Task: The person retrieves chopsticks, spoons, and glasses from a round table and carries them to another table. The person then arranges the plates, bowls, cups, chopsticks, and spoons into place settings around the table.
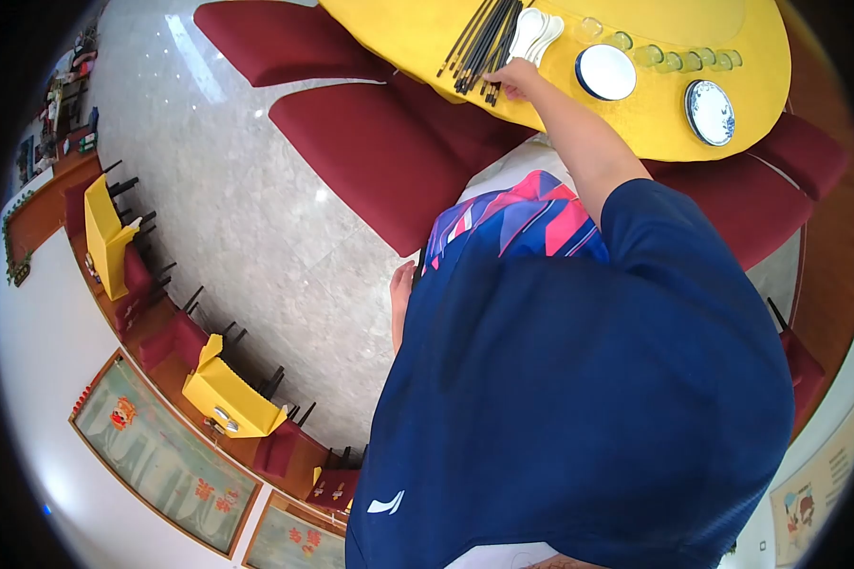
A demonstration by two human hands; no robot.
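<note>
Single head-worn camera, wide view with curved, dark corners. Faces forward and steeply down over the wearer's navy shirt, nearest, filling lower right. Right hand and yellow desk farther off, at top; floor left.

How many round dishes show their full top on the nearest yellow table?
2: the white dish, nearer the right hand, and the blue-patterned dish, farther from it. More may be hidden underneath.

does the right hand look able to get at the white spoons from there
Probably yes: the right hand is at the ends of the chopsticks, the white spoons lie close beside it, and no dish or glass stands between.
</note>
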